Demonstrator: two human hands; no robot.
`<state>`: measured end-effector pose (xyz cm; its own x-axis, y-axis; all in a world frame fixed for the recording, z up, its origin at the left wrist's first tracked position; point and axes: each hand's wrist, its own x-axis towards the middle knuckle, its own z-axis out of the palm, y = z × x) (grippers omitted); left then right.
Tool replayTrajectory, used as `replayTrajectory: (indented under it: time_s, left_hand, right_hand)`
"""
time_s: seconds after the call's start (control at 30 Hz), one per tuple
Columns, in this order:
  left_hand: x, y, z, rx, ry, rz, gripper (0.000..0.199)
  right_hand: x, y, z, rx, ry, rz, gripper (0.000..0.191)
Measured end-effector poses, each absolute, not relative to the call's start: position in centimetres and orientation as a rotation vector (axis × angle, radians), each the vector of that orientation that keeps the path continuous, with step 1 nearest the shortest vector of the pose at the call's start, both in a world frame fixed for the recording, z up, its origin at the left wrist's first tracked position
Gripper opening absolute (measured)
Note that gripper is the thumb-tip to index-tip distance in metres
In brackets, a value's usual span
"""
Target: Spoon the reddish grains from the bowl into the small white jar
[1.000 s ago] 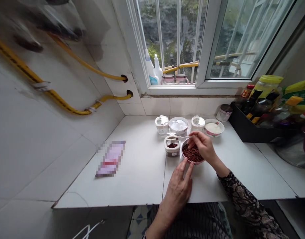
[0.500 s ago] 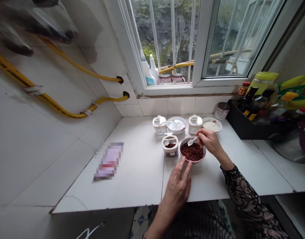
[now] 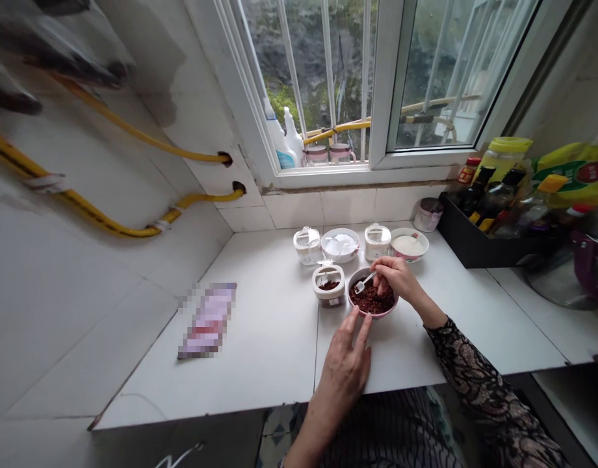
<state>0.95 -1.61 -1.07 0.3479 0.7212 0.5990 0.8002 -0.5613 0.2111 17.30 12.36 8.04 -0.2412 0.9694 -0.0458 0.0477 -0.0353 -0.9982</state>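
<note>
My right hand (image 3: 396, 281) pinches the handle of a small white spoon (image 3: 360, 286), whose scoop is down at the dark red-brown dried spice pieces in a bowl (image 3: 373, 316). My left hand (image 3: 345, 357) is open, its fingers stretched out with the tips against the near rim of that bowl. Just left of the bowl stands a clear jar (image 3: 329, 296) with a white collar, its lid raised, holding some of the same pieces. Behind are two similar jars, one on the left (image 3: 307, 247) and one on the right (image 3: 377, 244). Two dishes (image 3: 340, 257) (image 3: 410, 255) hold white grains and off-white grains.
A pixelated purple packet (image 3: 208, 322) lies on the white tiled counter (image 3: 264, 351) at left. At right are a black box (image 3: 479, 250) of bottles, a lidded jar (image 3: 428, 214) and a pot (image 3: 562, 279). Yellow pipes (image 3: 133, 224) run along the left wall, near the window.
The spoon in my right hand has moved left and down, from above the spice pieces to their surface. My left hand keeps its place at the bowl. The whole view has shifted slightly.
</note>
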Motion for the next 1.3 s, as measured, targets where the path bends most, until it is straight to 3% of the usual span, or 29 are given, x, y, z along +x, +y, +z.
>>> replayTrajectory:
  time_s: [0.53, 0.67, 0.93, 1.3]
  left_hand:
    - [1.0, -1.5, -1.0, -2.483, -1.405, -1.003, 0.073]
    - [1.0, -1.4, -1.2, -2.472, -1.391, -1.019, 0.074]
    - [1.0, -1.4, -1.5, -2.452, -1.372, -1.074, 0.074]
    - [1.0, -1.6, -0.9, -2.478, -1.419, -1.018, 0.073]
  right_hand:
    - [17.8, 12.5, 8.8, -1.022, -1.312, 1.407, 0.021]
    - [16.3, 11.4, 8.9, -0.887, -1.372, 1.223, 0.029]
    - [14.2, 9.0, 8.3, -0.764, -1.912, 0.634, 0.017]
    - [17.4, 11.8, 8.3, -1.137, -1.626, 1.064, 0.014]
